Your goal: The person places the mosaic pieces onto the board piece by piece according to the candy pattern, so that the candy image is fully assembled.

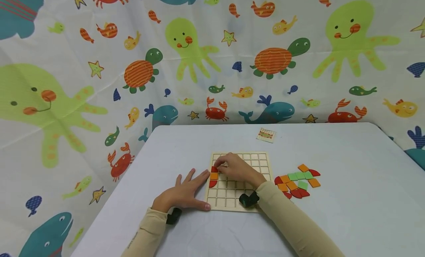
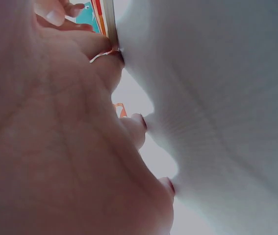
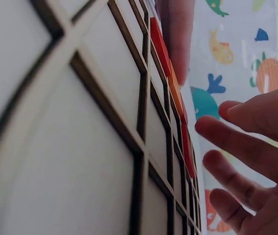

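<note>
A wooden grid board (image 1: 219,203) lies on the white table. Along its left column sit an orange square (image 1: 214,175) and two red quarter-round pieces, one above (image 1: 214,169) and one below (image 1: 213,183). My left hand (image 1: 182,195) rests on the table with fingers spread, thumb and index finger touching the board's left edge. Over the board's upper left, my right hand (image 1: 237,170) has its fingertips beside the upper red piece. In the right wrist view the right hand's fingers (image 3: 246,147) are loosely bent, with no piece between them.
Right of the board lie several loose pieces: orange tiles (image 1: 314,182), green squares (image 1: 302,185) and red quarter-rounds (image 1: 304,193). A small picture card (image 1: 266,135) lies behind the board. Beyond the table hangs a cloth (image 1: 229,78) printed with sea animals.
</note>
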Demonstrator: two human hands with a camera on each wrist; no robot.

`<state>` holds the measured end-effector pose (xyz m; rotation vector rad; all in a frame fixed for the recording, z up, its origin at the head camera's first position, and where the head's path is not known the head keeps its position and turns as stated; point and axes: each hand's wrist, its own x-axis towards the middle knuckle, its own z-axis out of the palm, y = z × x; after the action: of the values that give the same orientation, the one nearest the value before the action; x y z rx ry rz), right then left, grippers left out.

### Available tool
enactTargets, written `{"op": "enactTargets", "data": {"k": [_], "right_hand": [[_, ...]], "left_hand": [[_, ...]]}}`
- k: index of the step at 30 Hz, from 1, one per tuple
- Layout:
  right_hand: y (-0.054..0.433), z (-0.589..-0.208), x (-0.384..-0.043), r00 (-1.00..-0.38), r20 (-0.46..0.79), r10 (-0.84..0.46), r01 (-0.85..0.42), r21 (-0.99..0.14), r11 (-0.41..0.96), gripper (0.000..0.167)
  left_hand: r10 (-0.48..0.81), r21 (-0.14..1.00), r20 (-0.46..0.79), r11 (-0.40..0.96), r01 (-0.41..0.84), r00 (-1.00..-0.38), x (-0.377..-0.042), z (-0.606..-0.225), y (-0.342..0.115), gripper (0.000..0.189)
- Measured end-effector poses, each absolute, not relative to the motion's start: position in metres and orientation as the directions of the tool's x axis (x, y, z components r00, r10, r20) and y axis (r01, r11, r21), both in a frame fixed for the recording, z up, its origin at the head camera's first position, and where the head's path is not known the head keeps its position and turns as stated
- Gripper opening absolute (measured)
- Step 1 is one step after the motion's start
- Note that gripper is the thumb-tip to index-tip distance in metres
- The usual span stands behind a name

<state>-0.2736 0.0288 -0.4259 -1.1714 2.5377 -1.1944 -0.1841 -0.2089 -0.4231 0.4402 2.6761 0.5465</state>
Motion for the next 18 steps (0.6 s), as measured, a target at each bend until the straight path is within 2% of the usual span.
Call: {"op": "enactTargets", "data": {"k": [7, 18], "right_hand": [[0.046, -0.412, -0.265, -0.747, 0.207, -0.632, -0.559, -0.710, 0.427, 0.023], [0.111, -0.392, -0.261, -0.765, 0.282, -0.579, -0.596, -0.651, 0.471, 0.024]], "left_hand": [[0.366, 0.426, -0.295, 0.877, 0.221, -0.883, -0.182, -0.426, -0.209, 0.116], [0.371, 0.436, -0.279, 0.871, 0.228, -0.886, -0.180, -0.423, -0.207, 0.117]]}}
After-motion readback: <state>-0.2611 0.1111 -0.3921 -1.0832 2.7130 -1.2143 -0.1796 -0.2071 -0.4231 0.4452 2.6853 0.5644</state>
